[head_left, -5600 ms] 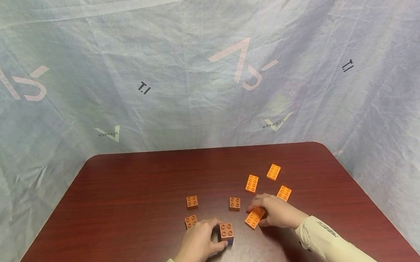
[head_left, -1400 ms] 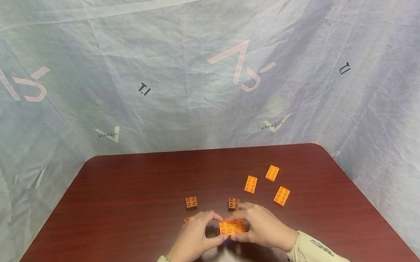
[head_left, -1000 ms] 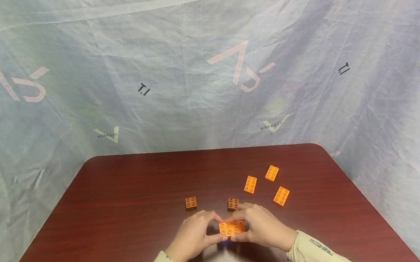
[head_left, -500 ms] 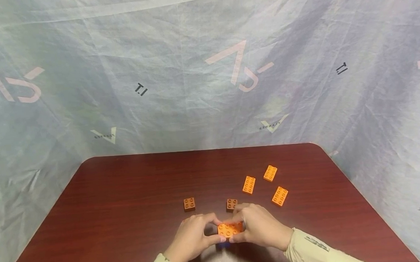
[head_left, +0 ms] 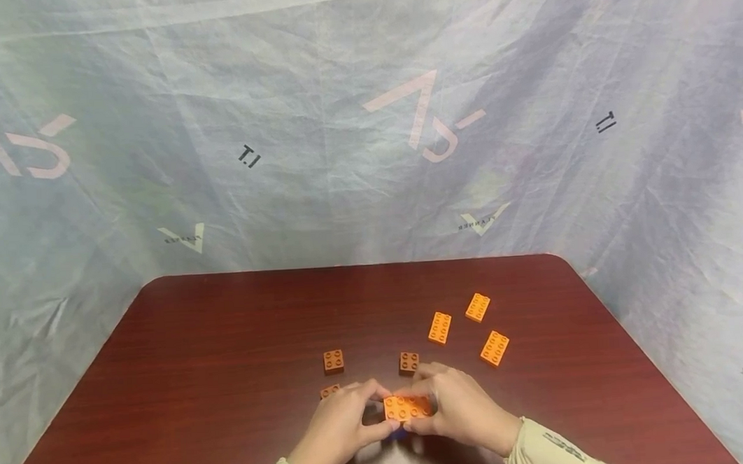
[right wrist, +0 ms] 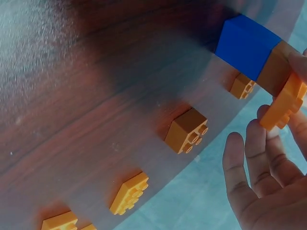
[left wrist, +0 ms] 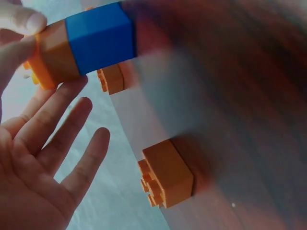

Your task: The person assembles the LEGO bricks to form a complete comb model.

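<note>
A stack of toy building bricks stands upright at the table's near middle. Its base is a blue brick (left wrist: 101,40), a brown brick (left wrist: 57,52) sits on that, and a thinner, longer orange brick (head_left: 401,408) lies on top, overhanging to the right. From the left, my left hand (head_left: 337,424) pinches the stack near its top between thumb and forefinger. On the other side my right hand (head_left: 461,406) pinches the orange brick, thumb in front and forefinger behind. The remaining fingers of both hands stretch out free in the wrist views. In the head view the blue brick is mostly hidden.
Loose brown bricks lie beyond the hands: one (head_left: 333,361) at left, one (head_left: 409,362) near my right fingers, another (head_left: 330,390) partly behind my left hand. Three orange bricks (head_left: 439,328) lie farther right on the dark red table (head_left: 225,331). A grey cloth (head_left: 315,123) hangs behind.
Since the oldest frame, my right hand has brought the orange brick from the right onto the stack, crosswise. Over the last second both hands have stayed nearly still on it.
</note>
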The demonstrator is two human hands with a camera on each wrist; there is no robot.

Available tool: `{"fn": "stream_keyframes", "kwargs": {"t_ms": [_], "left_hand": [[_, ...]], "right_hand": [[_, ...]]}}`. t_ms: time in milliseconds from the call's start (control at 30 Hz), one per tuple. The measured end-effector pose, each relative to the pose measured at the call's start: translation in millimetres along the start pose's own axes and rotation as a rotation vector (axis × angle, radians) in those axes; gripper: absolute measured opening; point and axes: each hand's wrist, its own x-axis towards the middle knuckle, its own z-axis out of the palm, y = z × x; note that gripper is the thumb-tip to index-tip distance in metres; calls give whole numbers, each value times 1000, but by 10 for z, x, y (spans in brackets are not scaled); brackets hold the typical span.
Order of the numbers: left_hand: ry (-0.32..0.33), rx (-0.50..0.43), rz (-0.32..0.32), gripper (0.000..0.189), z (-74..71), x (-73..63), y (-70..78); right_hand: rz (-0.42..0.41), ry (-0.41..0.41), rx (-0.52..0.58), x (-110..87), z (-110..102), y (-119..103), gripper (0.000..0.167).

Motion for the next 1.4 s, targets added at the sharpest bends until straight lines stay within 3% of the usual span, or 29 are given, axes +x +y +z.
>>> {"fn": "stream_keyframes", "kwargs": {"t_ms": [333, 433, 667, 900, 1400], "left_hand": [[56, 71, 100, 35, 105, 2, -10], [60, 60, 83, 36, 106, -7, -4], [-14, 77, 28, 47, 119, -45, -15], [9, 74, 23, 43, 210, -49, -66], [2, -122, 2, 42, 226, -56, -87]], "right_hand": [[-30, 29, -34, -73, 13, 12, 41], [-71, 45, -59, -79, 9, 17, 42], [-83, 4, -106, -52, -6, -12, 39], [-90, 3, -115, -34, -7, -31, 36], [-3, -41, 61, -38, 16, 32, 37]]}}
